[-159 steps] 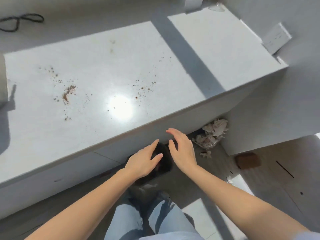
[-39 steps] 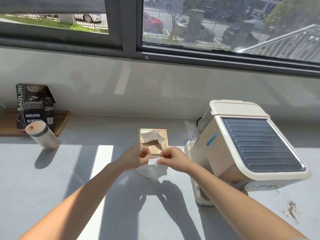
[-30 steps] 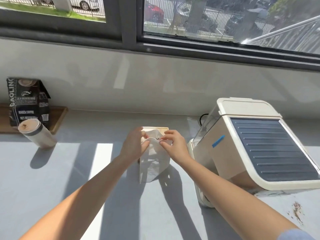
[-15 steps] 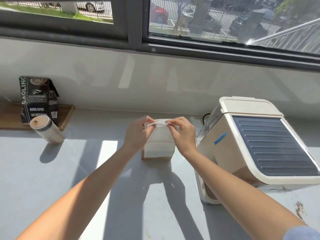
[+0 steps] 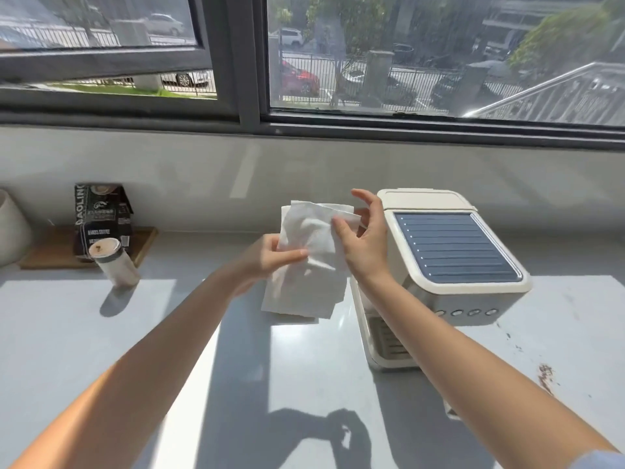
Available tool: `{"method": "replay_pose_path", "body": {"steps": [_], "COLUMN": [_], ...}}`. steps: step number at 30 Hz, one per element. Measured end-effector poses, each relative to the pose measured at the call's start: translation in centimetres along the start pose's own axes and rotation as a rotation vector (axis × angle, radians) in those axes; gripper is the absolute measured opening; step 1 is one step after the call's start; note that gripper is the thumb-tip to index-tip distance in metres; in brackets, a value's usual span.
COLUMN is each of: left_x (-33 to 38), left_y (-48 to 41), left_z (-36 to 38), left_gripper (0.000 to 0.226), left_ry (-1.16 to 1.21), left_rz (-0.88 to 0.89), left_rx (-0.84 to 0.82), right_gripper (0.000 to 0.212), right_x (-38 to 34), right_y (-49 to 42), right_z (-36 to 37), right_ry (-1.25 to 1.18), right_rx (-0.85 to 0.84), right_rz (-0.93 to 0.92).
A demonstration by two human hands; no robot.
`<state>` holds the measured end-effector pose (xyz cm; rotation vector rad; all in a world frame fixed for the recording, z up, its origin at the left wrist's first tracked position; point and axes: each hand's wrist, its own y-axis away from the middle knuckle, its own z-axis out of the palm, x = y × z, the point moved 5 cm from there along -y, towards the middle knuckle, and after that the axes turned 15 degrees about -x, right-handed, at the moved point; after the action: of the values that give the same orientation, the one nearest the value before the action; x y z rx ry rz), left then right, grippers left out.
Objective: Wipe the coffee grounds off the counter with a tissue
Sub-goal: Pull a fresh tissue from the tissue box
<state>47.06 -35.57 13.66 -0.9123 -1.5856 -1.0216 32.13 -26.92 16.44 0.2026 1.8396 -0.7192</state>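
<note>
A white tissue (image 5: 309, 265) hangs unfolded in the air above the grey counter (image 5: 101, 333), in front of the tissue box, which it hides. My left hand (image 5: 270, 258) pinches its left side between thumb and fingers. My right hand (image 5: 365, 238) is against the tissue's upper right part, thumb on the front and fingers spread behind it. A streak of brown coffee grounds (image 5: 545, 375) lies on the counter at the far right, past the coffee machine, with a few specks above it.
A cream coffee machine (image 5: 449, 265) stands right of my hands. At the left are a black coffee bag (image 5: 101, 214) on a wooden tray (image 5: 44, 252), a small lidded jar (image 5: 115, 262) and a white vessel (image 5: 10, 228). A window runs along the back.
Both hands have lifted the tissue higher, clear of the box, and it has opened out. My right hand's fingers have spread, while the left still pinches it.
</note>
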Motion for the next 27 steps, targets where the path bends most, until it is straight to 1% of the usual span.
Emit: {"method": "replay_pose_path", "body": {"steps": [2, 4, 6, 8, 10, 11, 13, 16, 18, 20, 21, 23, 25, 27], "left_x": [0.2, 0.5, 0.8, 1.4, 2.0, 2.2, 2.0, 1.3, 0.7, 0.6, 0.6, 0.3, -0.5, -1.7], "left_y": [0.9, 1.9, 2.7, 3.6, 4.2, 4.4, 4.5, 3.8, 3.0, 2.3, 1.8, 0.9, -0.3, -1.4], "left_z": [1.5, 3.2, 5.1, 7.2, 9.8, 11.2, 14.5, 20.4, 24.4, 28.1, 30.0, 33.4, 36.3, 38.7], "left_gripper": [0.027, 0.026, 0.024, 0.024, 0.029, 0.030, 0.032, 0.030, 0.023, 0.023, 0.025, 0.032, 0.032, 0.023], "left_ry": [0.017, 0.027, 0.029, 0.029, 0.038, 0.049, 0.095, 0.134, 0.131, 0.108, 0.096, 0.107, 0.173, 0.253], "left_rz": [0.016, 0.029, 0.049, 0.067, 0.087, 0.090, 0.050, -0.051, -0.101, -0.136, -0.148, -0.166, -0.183, -0.231], "left_rx": [0.089, 0.169, 0.172, 0.169, 0.165, 0.155, 0.100, -0.037, -0.111, -0.189, -0.235, -0.278, -0.246, -0.203], "right_gripper": [0.041, 0.045, 0.049, 0.043, 0.029, 0.024, 0.022, 0.014, 0.009, 0.004, 0.004, 0.017, 0.029, 0.045], "right_x": [-0.4, -0.6, -0.9, -1.4, -1.5, -1.5, -1.4, -1.1, -0.8, -0.4, 0.0, 1.2, 2.9, 4.8], "right_y": [1.3, 2.7, 4.3, 6.1, 8.2, 9.2, 11.1, 14.1, 16.4, 18.7, 19.9, 22.2, 24.5, 26.6], "right_z": [-0.8, -1.6, -2.5, -4.0, -5.9, -7.0, -9.7, -14.3, -17.5, -20.5, -21.9, -24.7, -27.1, -29.1], "right_ry": [-0.015, -0.062, -0.190, -0.260, -0.275, -0.273, -0.253, -0.241, -0.200, -0.181, -0.166, -0.109, -0.082, -0.043], "right_rx": [-0.067, -0.197, -0.358, -0.490, -0.572, -0.590, -0.590, -0.574, -0.604, -0.662, -0.684, -0.694, -0.716, -0.727], "right_rz": [0.026, 0.079, 0.121, 0.129, 0.141, 0.143, 0.132, 0.157, 0.153, 0.145, 0.154, 0.197, 0.273, 0.349]}}
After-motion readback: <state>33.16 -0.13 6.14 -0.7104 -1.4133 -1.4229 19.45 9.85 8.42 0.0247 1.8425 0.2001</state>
